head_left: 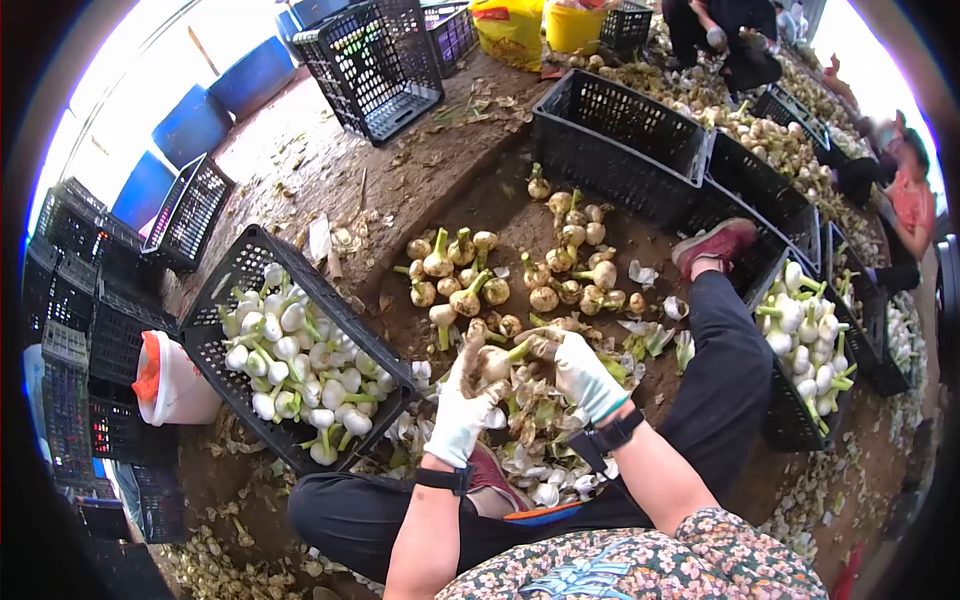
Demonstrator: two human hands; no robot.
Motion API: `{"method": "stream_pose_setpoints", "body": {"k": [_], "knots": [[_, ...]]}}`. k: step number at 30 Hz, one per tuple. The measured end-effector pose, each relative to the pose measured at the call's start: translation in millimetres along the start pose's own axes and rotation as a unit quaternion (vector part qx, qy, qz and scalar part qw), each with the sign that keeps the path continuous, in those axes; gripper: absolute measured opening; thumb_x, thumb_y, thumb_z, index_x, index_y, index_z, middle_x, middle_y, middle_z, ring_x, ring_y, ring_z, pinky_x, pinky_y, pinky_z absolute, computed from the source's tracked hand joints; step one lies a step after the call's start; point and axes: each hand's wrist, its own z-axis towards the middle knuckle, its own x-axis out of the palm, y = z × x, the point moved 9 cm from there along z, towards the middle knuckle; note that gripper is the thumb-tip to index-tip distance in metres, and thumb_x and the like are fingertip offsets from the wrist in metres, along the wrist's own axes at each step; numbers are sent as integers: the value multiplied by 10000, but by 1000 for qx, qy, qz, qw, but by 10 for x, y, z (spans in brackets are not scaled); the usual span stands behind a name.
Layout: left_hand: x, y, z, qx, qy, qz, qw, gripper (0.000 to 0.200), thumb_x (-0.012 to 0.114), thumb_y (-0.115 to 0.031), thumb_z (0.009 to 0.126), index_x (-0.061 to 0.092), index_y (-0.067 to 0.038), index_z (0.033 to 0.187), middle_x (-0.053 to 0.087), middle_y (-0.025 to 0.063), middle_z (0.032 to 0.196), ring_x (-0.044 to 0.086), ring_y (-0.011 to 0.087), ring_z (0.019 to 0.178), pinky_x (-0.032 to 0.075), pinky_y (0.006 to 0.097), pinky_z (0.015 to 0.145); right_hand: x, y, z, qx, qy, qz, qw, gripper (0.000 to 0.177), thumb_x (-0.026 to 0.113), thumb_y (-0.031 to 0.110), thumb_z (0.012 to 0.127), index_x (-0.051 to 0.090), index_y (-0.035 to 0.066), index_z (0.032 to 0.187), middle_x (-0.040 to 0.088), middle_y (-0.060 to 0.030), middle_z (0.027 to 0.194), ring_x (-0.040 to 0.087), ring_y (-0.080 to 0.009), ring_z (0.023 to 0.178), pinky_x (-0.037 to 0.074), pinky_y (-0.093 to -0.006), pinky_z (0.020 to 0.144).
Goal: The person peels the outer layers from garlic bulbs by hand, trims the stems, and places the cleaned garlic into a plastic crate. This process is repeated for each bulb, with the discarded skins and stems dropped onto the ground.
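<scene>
In front of my lap, my left hand [462, 405], in a white glove with dirt-stained fingers, is closed around a garlic bulb [496, 364]. My right hand [585, 375], gloved too, pinches around the bulb's green stem. Just beyond lie loose garlic bulbs [461, 270] with soil-brown skins and cut stems. Peeled skins and leaves [535, 425] are heaped below my hands, between my legs. On the left, a black crate [400, 377] holds clean white garlic bulbs [290, 350]. Whatever lies between my right fingertips besides the stem is hidden.
Another crate of white garlic [805, 335] stands right of my leg. Black crates [625, 145] line the far side, with heaped garlic [760, 140] behind. A white bucket [185, 385] and stacked crates [125, 335] stand left. Other people [905, 200] sit at the right and back.
</scene>
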Motion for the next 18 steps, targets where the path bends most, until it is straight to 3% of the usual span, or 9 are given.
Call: {"method": "stream_pose_setpoints", "body": {"k": [2,4,5,7,9,11,12,14,18], "knots": [[102,-70,-56,31,-31,-57,997,714,669,138,786,421,-42,1431,528,80,1358,558,180,1170,467,317,1013,241,125,-225,-17,18,58,998,287,672,193,928,630,24,1156,693,-63,1007,664,-141,823,552,-300,752],[191,-181,-114,92,-42,-20,995,664,711,134,752,484,-37,1352,537,68,1316,569,182,1147,486,309,988,353,122,-297,-70,-19,18,997,303,693,192,916,624,29,1161,686,-42,1027,654,-127,851,529,-279,790],[230,-188,-128,97,-37,-19,994,664,711,134,752,484,-37,1352,537,68,1316,569,182,1147,486,309,988,429,162,-330,-108,-37,-104,988,272,706,165,905,629,27,1127,682,-28,1023,638,-107,856,515,-261,794],[250,-330,-206,169,-67,83,980,628,760,117,712,524,-40,1273,532,58,1279,578,181,1125,498,304,969,485,103,-377,-119,-69,-60,989,273,706,137,901,629,10,1131,681,-39,1027,630,-90,882,513,-253,808],[256,-350,-289,170,-70,66,981,619,771,109,704,531,-40,1254,525,55,1273,579,179,1121,502,303,962,516,152,-441,-124,-75,-52,988,286,706,132,900,630,4,1144,681,-47,1028,632,-93,887,514,-252,811],[310,-522,-384,204,-74,110,970,634,776,115,699,527,-41,1261,539,58,1268,584,170,1115,511,306,955,698,293,-603,-93,-18,-10,995,313,702,61,884,626,-42,1170,686,-62,1072,645,-119,920,531,-275,849],[344,-577,-426,206,-73,111,969,634,776,115,699,527,-41,1261,539,58,1268,584,170,1115,511,306,955,685,336,-649,-96,-16,-10,995,313,702,61,884,626,-42,1170,686,-62,1072,645,-119,920,531,-275,849],[328,-506,-435,130,-84,-27,987,647,734,158,734,500,-52,1300,593,54,1223,600,166,1091,523,310,947,733,345,-715,-65,36,12,997,322,693,111,904,624,-8,1194,681,-47,1054,639,-101,925,517,-250,828],[377,-529,-465,153,-66,-7,986,629,706,178,746,504,-53,1295,583,50,1228,601,165,1081,513,311,964,671,433,-785,-66,39,-37,996,363,701,102,892,607,-19,1222,674,-49,1085,629,-102,966,510,-251,850]]}}
